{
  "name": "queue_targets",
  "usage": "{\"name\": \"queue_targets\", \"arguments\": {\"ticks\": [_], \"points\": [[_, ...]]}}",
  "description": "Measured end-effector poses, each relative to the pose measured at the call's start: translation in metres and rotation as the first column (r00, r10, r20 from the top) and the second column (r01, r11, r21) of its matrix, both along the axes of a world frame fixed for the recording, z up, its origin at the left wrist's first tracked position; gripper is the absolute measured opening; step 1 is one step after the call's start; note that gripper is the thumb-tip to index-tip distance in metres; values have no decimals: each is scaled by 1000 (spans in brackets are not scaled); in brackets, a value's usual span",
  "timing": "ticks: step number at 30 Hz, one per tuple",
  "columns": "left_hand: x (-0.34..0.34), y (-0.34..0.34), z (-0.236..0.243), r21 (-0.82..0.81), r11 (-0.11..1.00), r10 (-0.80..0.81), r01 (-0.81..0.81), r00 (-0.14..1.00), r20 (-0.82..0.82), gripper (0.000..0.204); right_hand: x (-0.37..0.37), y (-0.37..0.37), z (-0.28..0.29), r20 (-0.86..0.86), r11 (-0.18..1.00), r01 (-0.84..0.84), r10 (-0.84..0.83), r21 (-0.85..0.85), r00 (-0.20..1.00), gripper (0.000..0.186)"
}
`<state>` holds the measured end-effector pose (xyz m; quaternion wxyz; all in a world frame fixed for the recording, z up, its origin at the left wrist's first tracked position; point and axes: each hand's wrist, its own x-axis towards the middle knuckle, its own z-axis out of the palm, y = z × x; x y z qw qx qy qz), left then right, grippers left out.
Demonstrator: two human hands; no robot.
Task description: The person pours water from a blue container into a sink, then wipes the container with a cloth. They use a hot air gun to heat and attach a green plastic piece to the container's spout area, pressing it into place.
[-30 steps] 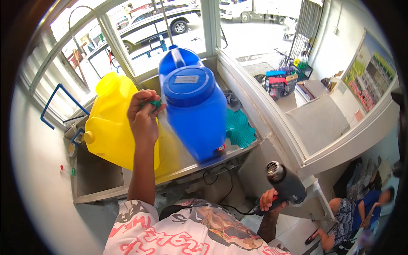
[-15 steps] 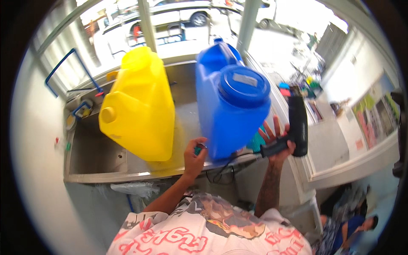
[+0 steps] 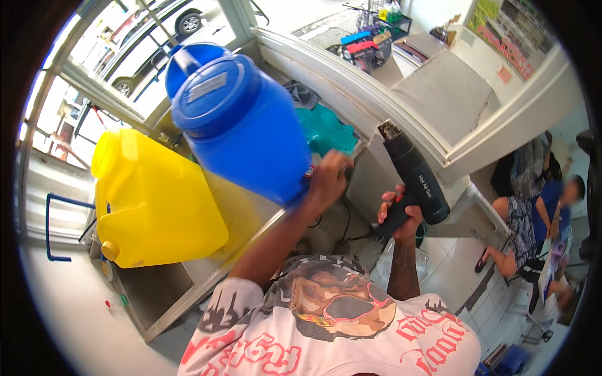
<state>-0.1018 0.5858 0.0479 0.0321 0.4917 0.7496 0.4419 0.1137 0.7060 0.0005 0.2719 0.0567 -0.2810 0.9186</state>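
A blue plastic container (image 3: 241,144) with a round lid stands on a steel sink (image 3: 247,232), with a yellow jug (image 3: 160,207) to its left. My left hand (image 3: 329,178) is at the blue container's lower right corner, beside a small red and white fitting, fingers curled; what they hold, if anything, is hidden. My right hand (image 3: 404,216) grips a black heat gun (image 3: 419,185) by its handle, nozzle pointing up, to the right of that corner. A teal ribbed piece (image 3: 323,125) lies behind my left hand.
A white-framed window and ledge (image 3: 395,106) run along the right of the sink. A seated person (image 3: 533,219) is at the far right on the tiled floor. A blue handle (image 3: 50,222) is by the left wall, and bags (image 3: 367,53) lie beyond the ledge.
My left hand has moved right, from between the containers to the blue one's lower right corner. The heat gun has been lifted, then lowered slightly. The view has turned.
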Motion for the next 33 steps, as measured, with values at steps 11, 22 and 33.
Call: {"name": "queue_targets", "arguments": {"ticks": [11, 22, 33], "points": [[-97, 144, -35, -509, 689, 543, -516, 832, -108, 35, 104, -49, -37, 160, 985, 94, -70, -147, 985, 64], [-162, 157, -70, -667, 478, 441, -571, 813, -380, 43, 146, -54, -54, 300, 990, 62, -22, -125, 954, 64], [-176, 156, -68, -604, 485, 604, -633, 741, -291, 40, 134, -36, -39, 293, 993, 40, -7, -108, 956, 63]]}}
